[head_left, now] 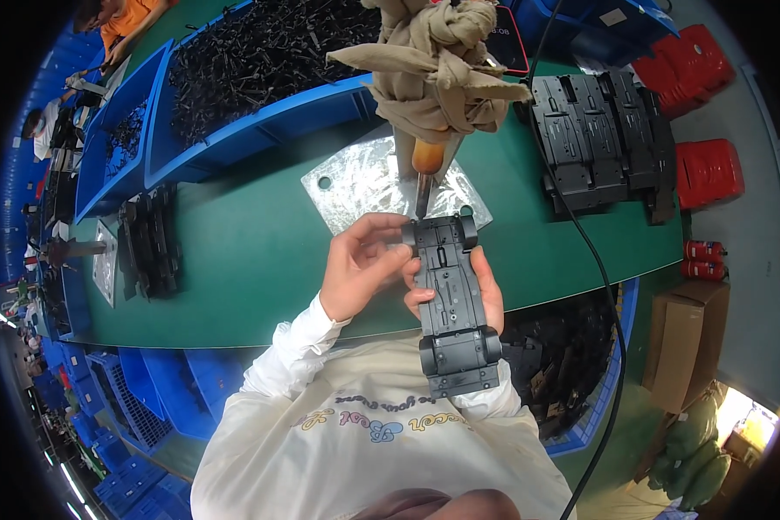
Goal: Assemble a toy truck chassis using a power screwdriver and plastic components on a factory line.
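Observation:
A long black plastic toy car chassis (452,299) with rounded wheel-like parts at its corners lies upright in my right hand (489,290). That hand's fingers and thumb clasp it from both sides. My left hand (355,264) is beside the chassis's far left corner, thumb and fingers drawn together at the wheel-like part there; any small piece between them is hidden. Just beyond the chassis's far end, a metal-tipped tool (423,195) with an amber section points down, its upper part wrapped in knotted beige cloth (438,69). Below it lies a shiny silver plate (355,182) with holes.
A blue bin (260,130) of small black parts stands far left on the green table (251,260). Black chassis pieces (594,143) are lined up at right, more dark parts (150,243) at left. A black cable (594,260) runs down the right side. Red stools (706,173) stand beyond.

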The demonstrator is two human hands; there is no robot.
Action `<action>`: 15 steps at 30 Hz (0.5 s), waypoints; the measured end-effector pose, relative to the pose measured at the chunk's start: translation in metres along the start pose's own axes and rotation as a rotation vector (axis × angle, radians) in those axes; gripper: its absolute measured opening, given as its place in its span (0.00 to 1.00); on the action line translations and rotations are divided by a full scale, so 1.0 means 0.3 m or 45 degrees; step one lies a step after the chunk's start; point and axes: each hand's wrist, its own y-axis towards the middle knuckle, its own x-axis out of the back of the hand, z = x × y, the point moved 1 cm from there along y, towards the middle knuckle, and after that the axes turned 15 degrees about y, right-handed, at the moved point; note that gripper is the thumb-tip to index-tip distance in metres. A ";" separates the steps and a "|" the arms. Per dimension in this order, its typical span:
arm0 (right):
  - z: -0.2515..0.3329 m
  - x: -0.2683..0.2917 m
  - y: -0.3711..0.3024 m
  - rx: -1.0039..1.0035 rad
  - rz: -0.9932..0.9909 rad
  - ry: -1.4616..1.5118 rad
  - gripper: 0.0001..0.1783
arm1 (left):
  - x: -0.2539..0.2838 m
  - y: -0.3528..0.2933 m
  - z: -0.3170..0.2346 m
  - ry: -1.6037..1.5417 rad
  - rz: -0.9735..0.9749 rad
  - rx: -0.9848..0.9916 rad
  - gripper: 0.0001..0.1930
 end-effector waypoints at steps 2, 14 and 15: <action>-0.004 -0.005 -0.001 -0.001 -0.002 0.002 0.30 | 0.002 0.002 0.001 0.000 0.000 -0.026 0.22; -0.002 -0.019 0.006 0.035 -0.091 -0.036 0.28 | 0.000 0.012 0.002 0.030 -0.027 -0.023 0.23; -0.004 -0.021 0.005 0.031 -0.093 -0.035 0.28 | -0.002 0.011 -0.004 0.020 -0.026 -0.022 0.23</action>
